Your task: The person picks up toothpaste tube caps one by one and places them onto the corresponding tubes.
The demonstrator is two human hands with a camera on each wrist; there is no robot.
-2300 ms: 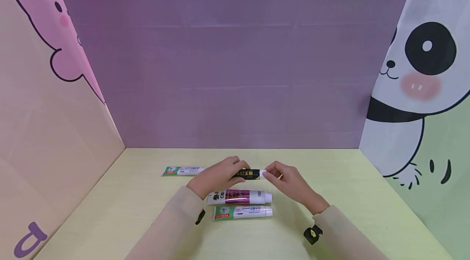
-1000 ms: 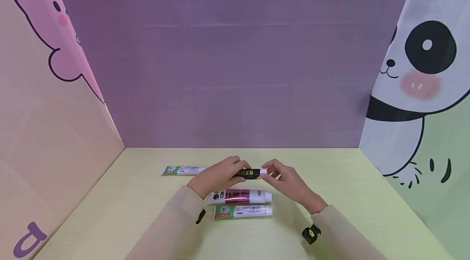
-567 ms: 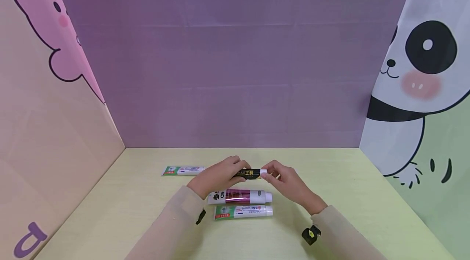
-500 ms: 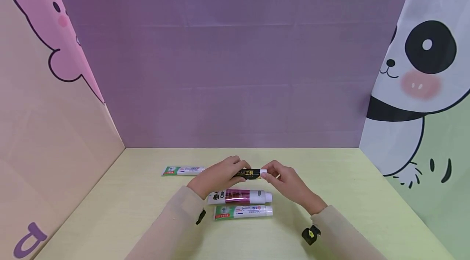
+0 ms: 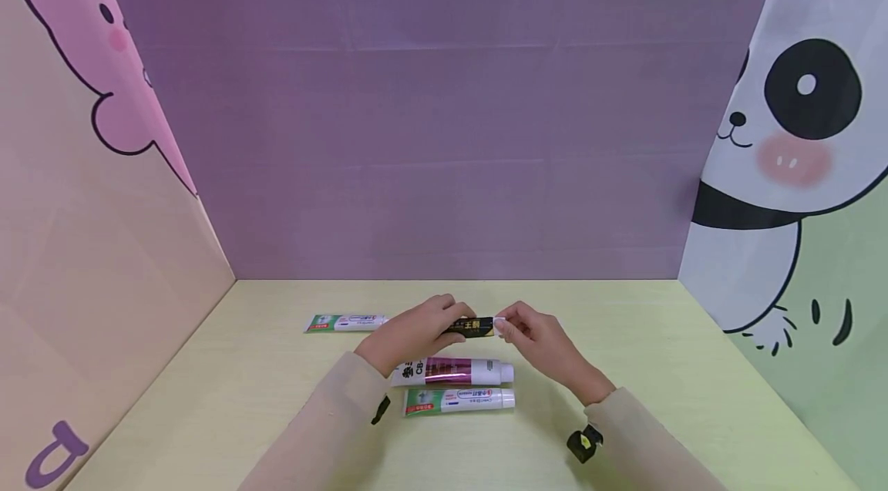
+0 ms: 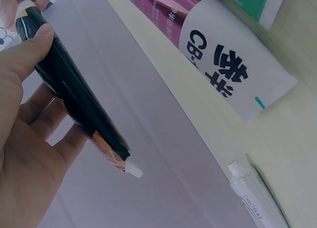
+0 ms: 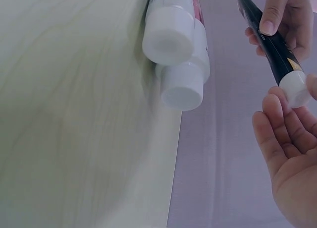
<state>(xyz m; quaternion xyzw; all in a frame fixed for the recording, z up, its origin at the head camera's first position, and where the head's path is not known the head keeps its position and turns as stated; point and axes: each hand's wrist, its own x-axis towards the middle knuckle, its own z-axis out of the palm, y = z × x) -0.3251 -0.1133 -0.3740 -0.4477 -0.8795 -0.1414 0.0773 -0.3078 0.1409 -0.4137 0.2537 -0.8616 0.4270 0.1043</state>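
My left hand holds a black toothpaste tube with gold lettering, thumb on one side and fingers on the other. The tube lies sideways above the table, its white cap toward the right. Thumb and fingers of my right hand pinch that cap, covering part of it in the head view. A white tip shows at the tube's other end in the left wrist view. Just nearer to me lies a purple and white toothpaste tube, partly behind my left wrist.
A green and white toothpaste tube lies in front of the purple one, their caps side by side. A similar green and white tube lies farther back at left. A purple backdrop and patterned side walls enclose the pale table.
My right thumb has slid upward over the cap, and the black tube's label has tipped slightly upward. The left hand keeps its hold; the tubes on the table stay put.
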